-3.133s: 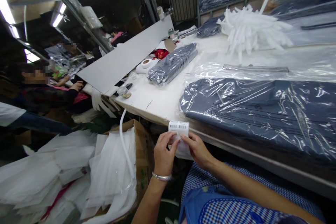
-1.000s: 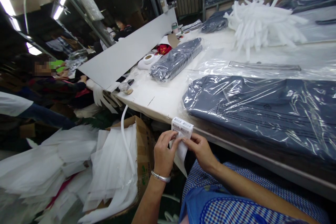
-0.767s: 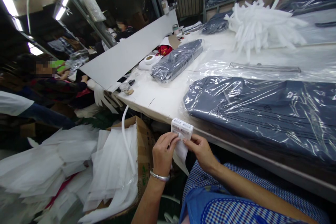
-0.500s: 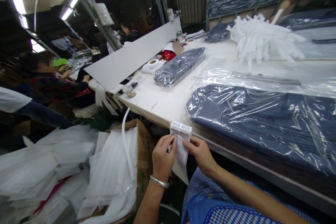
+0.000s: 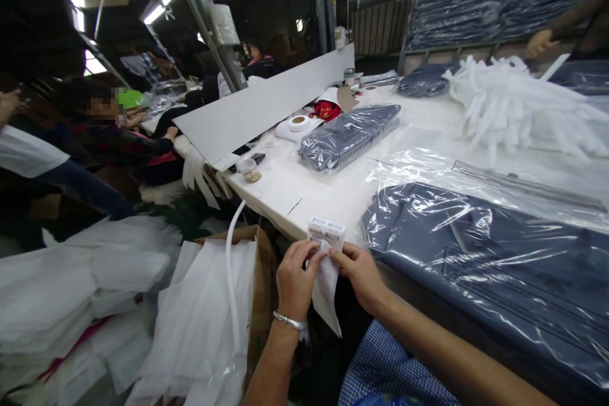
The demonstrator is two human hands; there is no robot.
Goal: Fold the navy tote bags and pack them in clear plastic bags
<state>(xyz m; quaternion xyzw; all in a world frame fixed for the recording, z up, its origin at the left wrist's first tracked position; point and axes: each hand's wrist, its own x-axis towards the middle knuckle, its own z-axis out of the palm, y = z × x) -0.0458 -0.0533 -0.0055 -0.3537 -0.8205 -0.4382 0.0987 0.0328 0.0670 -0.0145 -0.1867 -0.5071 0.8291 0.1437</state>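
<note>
In front of the table edge, a white stack of barcode labels (image 5: 327, 232) with a strip of white backing paper hanging down is between my hands. My left hand (image 5: 295, 279), a silver bracelet on its wrist, pinches the labels from the left with thumb and fingertips. On the right side, my right hand (image 5: 364, 276) grips the same labels, its thumb close to my left fingertips. A dark blue garment in a clear printed bag (image 5: 485, 247) lies on the table just right of my hands.
Another bagged garment (image 5: 351, 136), a tape roll (image 5: 298, 122) and a pile of white strips (image 5: 509, 98) are on the white table (image 5: 280, 193). A carton (image 5: 261, 292) of white sheets stands lower left. Other people sit or stand beyond.
The view has shifted, so the table items appear lower and farther right. Both my hands stay on the labels, fingertips slightly closer together. A person's hand at the back right no longer touches a white strip.
</note>
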